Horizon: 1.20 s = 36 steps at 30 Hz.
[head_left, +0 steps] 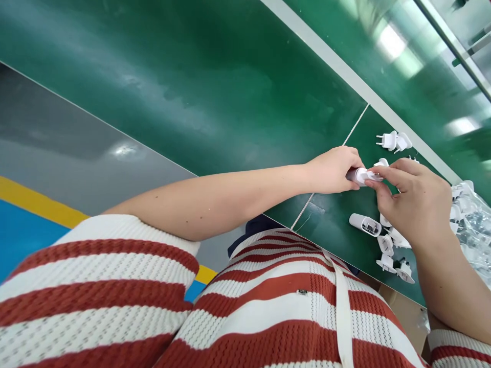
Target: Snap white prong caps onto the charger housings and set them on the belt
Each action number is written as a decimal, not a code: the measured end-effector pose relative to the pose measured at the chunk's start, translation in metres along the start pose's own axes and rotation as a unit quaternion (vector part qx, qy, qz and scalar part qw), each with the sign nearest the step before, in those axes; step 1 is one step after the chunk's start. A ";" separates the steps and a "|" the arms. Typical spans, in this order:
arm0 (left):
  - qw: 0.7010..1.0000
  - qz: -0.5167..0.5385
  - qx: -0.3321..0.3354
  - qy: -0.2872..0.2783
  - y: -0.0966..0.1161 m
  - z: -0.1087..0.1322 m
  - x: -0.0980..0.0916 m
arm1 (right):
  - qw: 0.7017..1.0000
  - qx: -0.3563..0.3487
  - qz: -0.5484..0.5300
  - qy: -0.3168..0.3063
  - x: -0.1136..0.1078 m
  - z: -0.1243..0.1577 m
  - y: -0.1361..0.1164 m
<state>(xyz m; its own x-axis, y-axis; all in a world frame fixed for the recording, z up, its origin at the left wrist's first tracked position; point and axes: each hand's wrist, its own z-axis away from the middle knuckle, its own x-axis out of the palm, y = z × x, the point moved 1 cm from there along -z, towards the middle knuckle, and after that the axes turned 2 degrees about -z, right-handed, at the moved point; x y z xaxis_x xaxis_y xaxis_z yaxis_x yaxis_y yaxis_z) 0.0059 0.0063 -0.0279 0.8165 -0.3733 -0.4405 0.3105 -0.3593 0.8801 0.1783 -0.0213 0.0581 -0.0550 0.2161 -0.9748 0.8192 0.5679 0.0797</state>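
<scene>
1. Left hand (338, 169) grips a white adapter (359, 176) just above the green table (230, 102).
2. Right hand (420, 197) pinches the plug piece (374, 175) at its end (can't tell if it's seated, fingers block it).
3. Looks like the plug-to-body step to me; next move probably calls for a steady left grip and straight alignment.
4. Nearby: another white body (365, 225), loose plug heads (386, 263), then a clear plastic bag (477, 230).
</scene>
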 end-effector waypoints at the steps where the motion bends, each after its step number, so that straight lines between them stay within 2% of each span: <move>1: 1.000 0.000 -0.001 0.001 0.000 0.000 0.000 | 1.000 -0.010 0.004 0.002 -0.001 -0.002 -0.001; 7: 1.000 -0.004 0.002 0.007 0.001 0.002 0.002 | 0.997 -0.077 0.003 -0.015 -0.001 -0.011 0.003; 13: 1.000 0.008 0.014 0.017 0.003 0.004 0.004 | 0.998 -0.035 -0.023 0.041 0.009 0.000 0.002; 17: 0.999 0.000 0.051 0.021 0.000 0.004 0.006 | 0.985 0.024 -0.154 0.068 0.022 0.008 0.005; 19: 0.998 0.010 0.069 -0.001 -0.001 0.005 0.005 | 0.967 0.050 -0.242 0.069 0.026 0.012 0.010; 22: 0.993 0.095 0.044 -0.058 0.001 0.007 0.001 | 0.937 0.087 -0.328 0.085 0.022 0.017 0.015; 24: 0.969 0.219 0.017 -0.116 0.005 0.009 0.001 | 0.931 0.095 -0.335 0.111 0.014 0.021 0.014; 26: 0.923 0.346 -0.015 -0.166 0.009 0.011 0.002 | 0.935 0.090 -0.318 0.126 0.003 0.022 0.010; 28: 0.885 0.426 -0.051 -0.183 0.012 0.012 0.005 | 0.937 0.085 -0.320 0.113 -0.005 0.023 0.010; 31: 0.857 0.481 -0.087 -0.165 0.012 0.011 0.008 | 0.912 0.115 -0.393 0.041 -0.012 0.031 0.022; 33: 0.843 0.508 -0.110 -0.136 0.012 0.008 0.007 | 0.896 0.169 -0.411 0.005 -0.010 0.043 0.038; 34: 0.838 0.519 -0.124 -0.115 0.010 0.004 0.005 | 0.897 0.200 -0.395 0.000 -0.007 0.051 0.046; 36: 0.837 0.522 -0.153 -0.070 0.006 -0.009 0.000 | 0.918 0.240 -0.317 0.002 0.003 0.066 0.059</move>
<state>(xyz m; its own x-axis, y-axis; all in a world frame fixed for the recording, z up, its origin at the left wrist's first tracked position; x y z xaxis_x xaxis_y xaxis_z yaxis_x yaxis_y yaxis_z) 0.0122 0.0118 -0.0214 0.6622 -0.4518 0.5978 -0.4082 0.4515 0.7934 0.2643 -0.0392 0.0463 -0.6090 -0.0340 -0.7924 0.7784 0.1660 -0.6054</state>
